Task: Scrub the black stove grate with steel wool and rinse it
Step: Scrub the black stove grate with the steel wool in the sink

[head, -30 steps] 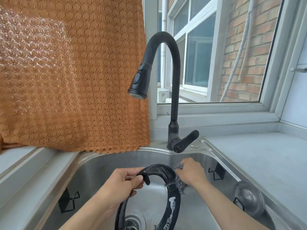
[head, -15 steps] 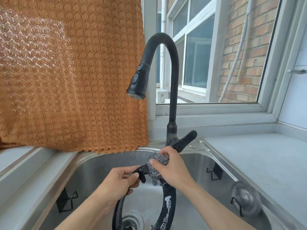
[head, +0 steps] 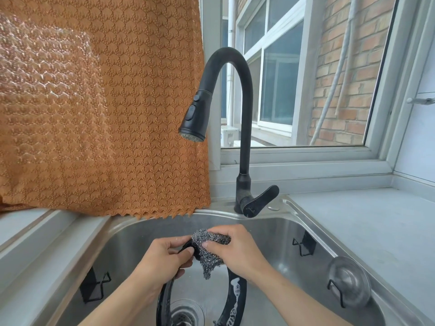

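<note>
Both of your hands are closed: left hand (head: pixel 164 257) grips the grate (head: pixel 235 300), right hand (head: pixel 237 252) pinches steel wool (head: pixel 208 252) against its top.

Bright window (head: pixel 294 74) daylight — sharp, edges bowed

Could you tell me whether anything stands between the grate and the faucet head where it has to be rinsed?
Nothing visible does. The grate, held in the sink by the left hand while the right hand presses steel wool on it, sits below the faucet head with open air between.
</note>
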`<state>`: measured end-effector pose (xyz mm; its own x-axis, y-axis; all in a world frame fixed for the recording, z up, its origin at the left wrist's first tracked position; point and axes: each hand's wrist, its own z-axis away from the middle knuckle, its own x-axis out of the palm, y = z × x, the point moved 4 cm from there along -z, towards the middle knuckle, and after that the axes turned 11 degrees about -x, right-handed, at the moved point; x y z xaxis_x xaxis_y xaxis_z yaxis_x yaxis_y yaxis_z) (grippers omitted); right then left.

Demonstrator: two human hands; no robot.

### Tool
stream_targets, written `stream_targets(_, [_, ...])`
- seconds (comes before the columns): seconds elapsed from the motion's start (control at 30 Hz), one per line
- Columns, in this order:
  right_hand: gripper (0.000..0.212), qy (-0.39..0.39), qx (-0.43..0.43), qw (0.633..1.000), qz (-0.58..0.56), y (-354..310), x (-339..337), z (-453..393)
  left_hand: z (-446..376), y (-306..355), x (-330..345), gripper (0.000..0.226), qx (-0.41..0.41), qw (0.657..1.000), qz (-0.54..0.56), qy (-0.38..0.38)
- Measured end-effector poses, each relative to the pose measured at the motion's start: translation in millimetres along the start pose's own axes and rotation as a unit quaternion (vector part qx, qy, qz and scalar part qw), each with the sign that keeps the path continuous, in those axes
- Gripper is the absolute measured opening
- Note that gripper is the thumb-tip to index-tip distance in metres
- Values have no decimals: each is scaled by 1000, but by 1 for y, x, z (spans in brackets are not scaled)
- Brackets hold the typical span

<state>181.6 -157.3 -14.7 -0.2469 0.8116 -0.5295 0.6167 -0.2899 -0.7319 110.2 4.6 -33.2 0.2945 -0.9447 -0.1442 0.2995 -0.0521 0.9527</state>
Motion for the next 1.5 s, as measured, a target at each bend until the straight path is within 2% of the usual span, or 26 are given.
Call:
stream_targets(0.17, [29, -13, 13, 1000, 13, 3, -2, 2, -1, -1, -2, 26, 3, 1000, -2, -1])
stream_targets(0.33, [12, -94, 10, 994, 58, 10, 11, 2, 4, 3, 2, 38, 23, 1000, -10, -9])
stream_targets(0.53, [20, -117, 21, 987, 111, 11, 14, 2, 10, 9, 9, 46, 52, 998, -18, -14])
stream_targets(0.83, [2, -52, 47, 997, 41, -2, -11, -1, 2, 6, 9, 50, 85, 995, -8, -45])
stream_targets(1.0, [20, 5, 26, 999, 46, -6, -17, -3, -3, 3, 6, 53, 87, 996, -5, -29])
stream_targets(1.07, [22, -7, 7, 998, 63, -7, -13, -1, -5, 3, 6, 53, 90, 995, 2, -33])
stream_targets(1.17, [10, -40, -9, 996, 81, -6, -1, 2, -5, 3, 7, 54, 98, 995, -1, -36])
stream_targets(1.27, [8, -57, -5, 994, 98, -3, 4, 3, -5, 3, 8, 53, 101, 994, -5, -35])
stream_targets(1.5, [9, -18, -21, 997, 73, -12, -11, -1, -9, 1, 6, 46, 96, 994, 11, -41])
